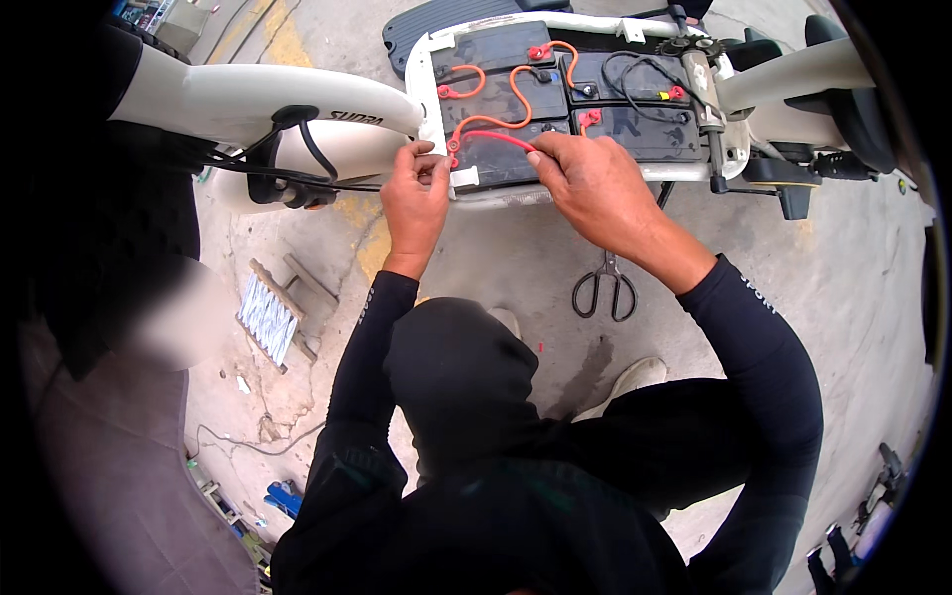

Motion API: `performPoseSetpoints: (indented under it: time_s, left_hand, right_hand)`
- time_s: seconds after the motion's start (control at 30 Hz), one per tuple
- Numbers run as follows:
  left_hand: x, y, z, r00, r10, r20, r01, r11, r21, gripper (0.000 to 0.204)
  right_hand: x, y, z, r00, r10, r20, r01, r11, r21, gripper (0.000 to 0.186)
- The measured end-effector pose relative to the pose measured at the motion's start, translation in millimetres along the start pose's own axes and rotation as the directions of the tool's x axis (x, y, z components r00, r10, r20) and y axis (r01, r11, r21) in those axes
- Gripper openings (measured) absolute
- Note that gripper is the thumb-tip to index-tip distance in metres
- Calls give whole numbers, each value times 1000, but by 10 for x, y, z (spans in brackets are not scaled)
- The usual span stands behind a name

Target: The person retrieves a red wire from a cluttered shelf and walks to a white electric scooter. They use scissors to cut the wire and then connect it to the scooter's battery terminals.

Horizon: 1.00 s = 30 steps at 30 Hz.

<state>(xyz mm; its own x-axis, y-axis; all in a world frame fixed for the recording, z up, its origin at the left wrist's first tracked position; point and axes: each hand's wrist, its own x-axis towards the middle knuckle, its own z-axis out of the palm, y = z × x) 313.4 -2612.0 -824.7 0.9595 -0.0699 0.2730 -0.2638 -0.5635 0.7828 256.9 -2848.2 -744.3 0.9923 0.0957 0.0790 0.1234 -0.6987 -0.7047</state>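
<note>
Several black batteries point(638, 138) sit in the white frame point(426, 74) of an electric bike, joined by orange wires point(526, 99) with red-booted ends. My right hand point(600, 188) lies over the lower batteries, thumb and fingers closed on a red wire point(501, 136). From there the wire curves left to the terminal point(453, 159) at the corner battery. Beside that terminal is my left hand point(415, 203), its thumb and fingers pinched together at the frame's edge. Anything between those fingertips is too small to make out.
Black-handled scissors point(605, 290) are on the concrete below the frame. To the left stands a small low stool point(268, 315) with a woven light seat. The bike's white front tube point(297, 92) and black cables point(238, 159) run left. A pedal crank point(716, 164) projects at the right.
</note>
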Motion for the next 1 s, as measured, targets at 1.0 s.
performPoseSetpoints:
  time_s: [1.0]
  left_hand:
    - [-5, -31, 41, 985, 170, -44, -167, 985, 50, 23]
  right_hand:
    - [-168, -202, 459, 894, -438, 88, 414, 737, -535, 36]
